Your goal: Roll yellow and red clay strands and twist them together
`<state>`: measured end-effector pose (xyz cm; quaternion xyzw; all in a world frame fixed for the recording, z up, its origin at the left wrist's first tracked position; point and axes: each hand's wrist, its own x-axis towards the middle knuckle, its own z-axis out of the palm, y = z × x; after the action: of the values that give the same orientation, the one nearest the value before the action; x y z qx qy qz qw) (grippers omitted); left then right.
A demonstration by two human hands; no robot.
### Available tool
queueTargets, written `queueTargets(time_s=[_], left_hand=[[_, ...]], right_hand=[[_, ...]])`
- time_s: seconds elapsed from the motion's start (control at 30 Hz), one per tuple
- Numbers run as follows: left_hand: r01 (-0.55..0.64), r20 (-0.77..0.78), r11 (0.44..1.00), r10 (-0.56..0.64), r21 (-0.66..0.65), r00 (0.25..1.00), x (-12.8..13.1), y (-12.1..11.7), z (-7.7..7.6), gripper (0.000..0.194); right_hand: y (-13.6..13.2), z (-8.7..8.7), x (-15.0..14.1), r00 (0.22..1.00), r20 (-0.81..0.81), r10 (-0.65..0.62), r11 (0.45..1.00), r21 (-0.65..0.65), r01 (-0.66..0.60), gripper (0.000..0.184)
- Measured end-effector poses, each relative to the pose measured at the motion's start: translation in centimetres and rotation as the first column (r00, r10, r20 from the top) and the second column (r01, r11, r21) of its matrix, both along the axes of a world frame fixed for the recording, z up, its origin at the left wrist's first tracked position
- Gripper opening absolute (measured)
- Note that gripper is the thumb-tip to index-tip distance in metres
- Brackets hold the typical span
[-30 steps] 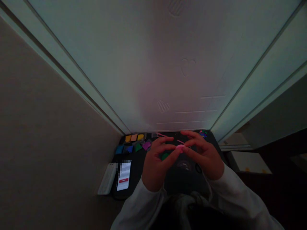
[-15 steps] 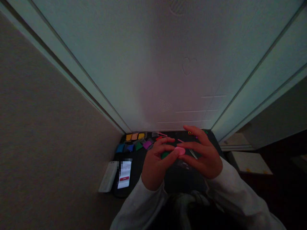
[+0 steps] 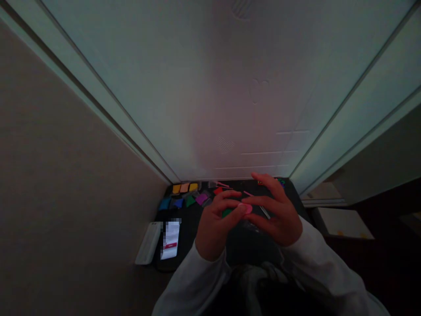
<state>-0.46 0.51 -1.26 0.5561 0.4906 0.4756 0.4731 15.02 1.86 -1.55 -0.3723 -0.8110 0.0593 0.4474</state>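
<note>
Between my two hands is a small, flattened piece of pink modelling clay (image 3: 247,209). My left hand (image 3: 213,226) pinches its left side, with the thumb lying on top. Index finger and thumb of my right hand (image 3: 283,219) close on its right side, while another finger of that hand stretches up and away. Partly hidden behind my left hand is something green (image 3: 226,213). A thin silver tool (image 3: 265,212) lies on the dark table (image 3: 187,224) beside my right fingers, and a thin pink stick (image 3: 247,193) lies farther back.
Packets of coloured clay, including a blue packet (image 3: 165,203) and a purple packet (image 3: 201,199), line the table's back left. A lit phone (image 3: 170,240) lies at the left edge near a white case (image 3: 148,243). A white panel (image 3: 210,109) rises directly behind the table.
The pink clay and my right fingers have shifted very slightly left. My left thumb reaches a little farther over the clay. The picture is a little darker.
</note>
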Motion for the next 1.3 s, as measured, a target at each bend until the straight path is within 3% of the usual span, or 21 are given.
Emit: queueTargets(time_s=[0.13, 0.37, 0.5, 0.7, 0.83, 1.03, 1.3], left_hand=[[-0.015, -0.025, 0.998, 0.016, 0.054, 1.0, -0.22, -0.07, 0.02, 0.013], [-0.041, -0.123, 0.981, 0.066, 0.191, 0.99, -0.34, -0.32, -0.3, 0.016], [-0.11, -0.198, 0.932, 0.187, 0.347, 0.962, -0.4, -0.46, -0.45, 0.025], [-0.11, -0.333, 0.847, 0.319, 0.52, 0.887, -0.5, -0.64, 0.11, 0.017], [-0.121, -0.303, 0.836, 0.323, 0.535, 0.897, -0.21, -0.7, 0.23, 0.015], [-0.158, -0.215, 0.873, 0.283, 0.462, 0.935, 0.2, -0.89, -0.13, 0.015], [-0.15, -0.233, 0.861, 0.293, 0.487, 0.927, 0.08, -0.84, 0.3, 0.013]], right_hand=[[-0.22, -0.11, 0.17, 0.998, -0.063, -0.009, 0.995, -0.1, 0.003, 0.035], [-0.43, 0.22, 0.01, 0.993, -0.115, -0.019, 0.988, -0.151, 0.002, 0.014], [-0.44, 0.32, 0.01, 0.994, -0.103, -0.032, 0.993, -0.112, 0.02, 0.014], [-0.51, 0.58, 0.27, 0.996, -0.086, -0.016, 0.998, -0.064, 0.011, 0.016], [-0.66, 0.49, 0.07, 0.99, -0.144, -0.002, 0.991, -0.133, -0.017, 0.019], [-0.61, -0.09, -0.57, 0.961, -0.278, 0.01, 0.974, -0.216, -0.072, 0.015], [-0.58, 0.44, -0.19, 0.985, -0.174, 0.0, 0.987, -0.156, -0.027, 0.015]])
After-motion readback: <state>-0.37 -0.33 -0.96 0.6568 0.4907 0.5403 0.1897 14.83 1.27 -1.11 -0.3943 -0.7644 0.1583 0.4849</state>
